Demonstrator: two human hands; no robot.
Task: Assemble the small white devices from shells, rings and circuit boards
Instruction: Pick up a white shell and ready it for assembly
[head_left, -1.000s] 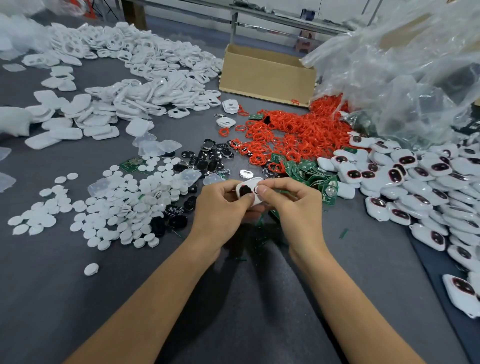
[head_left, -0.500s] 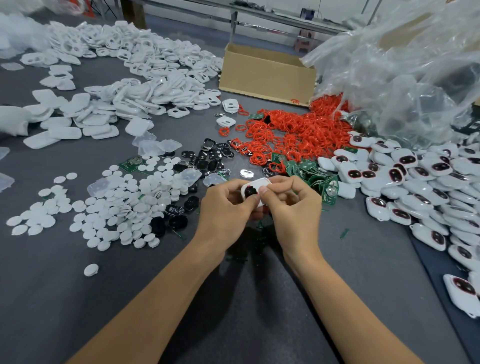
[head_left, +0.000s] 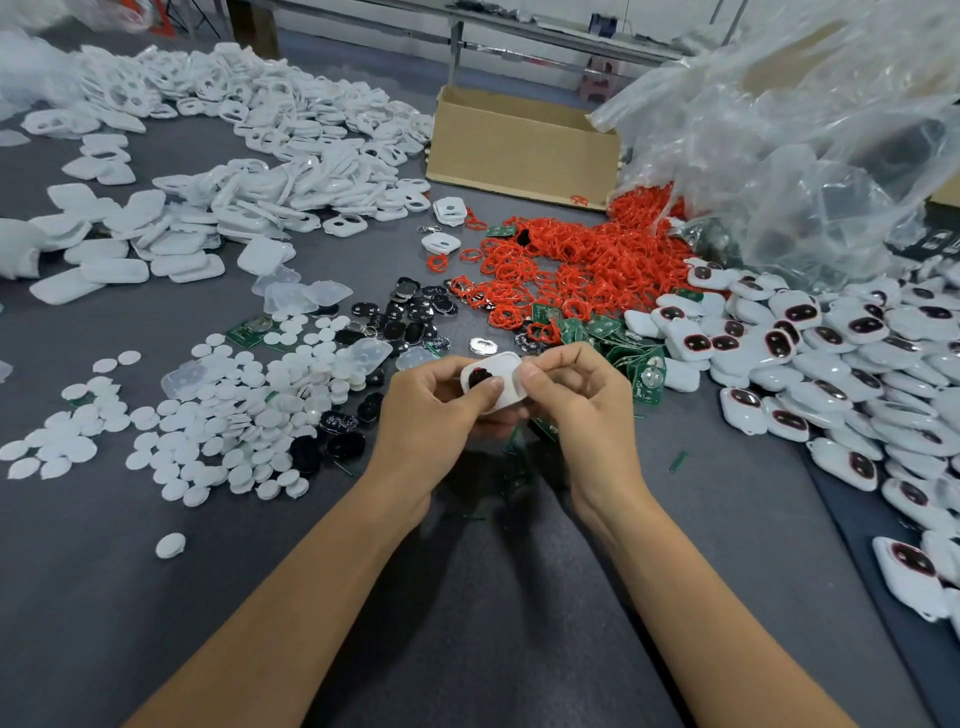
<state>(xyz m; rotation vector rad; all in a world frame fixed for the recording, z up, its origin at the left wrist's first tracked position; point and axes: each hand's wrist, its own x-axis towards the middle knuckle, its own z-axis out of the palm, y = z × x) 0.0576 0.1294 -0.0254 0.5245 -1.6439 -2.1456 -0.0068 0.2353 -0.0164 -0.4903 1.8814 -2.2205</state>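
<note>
One white shell (head_left: 505, 375), pinched between left hand (head_left: 426, 415) and right hand (head_left: 582, 410). Red rings (head_left: 597, 260) heaped farther off. Green circuit boards (head_left: 647, 382) just right.

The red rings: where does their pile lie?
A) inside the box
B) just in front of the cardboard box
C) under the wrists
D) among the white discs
B: the red rings are heaped on the near side of the cardboard box, outside it.

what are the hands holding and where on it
One small white device shell. The left hand pinches its left end, thumb on the front face; the right hand pinches its right end.
</note>
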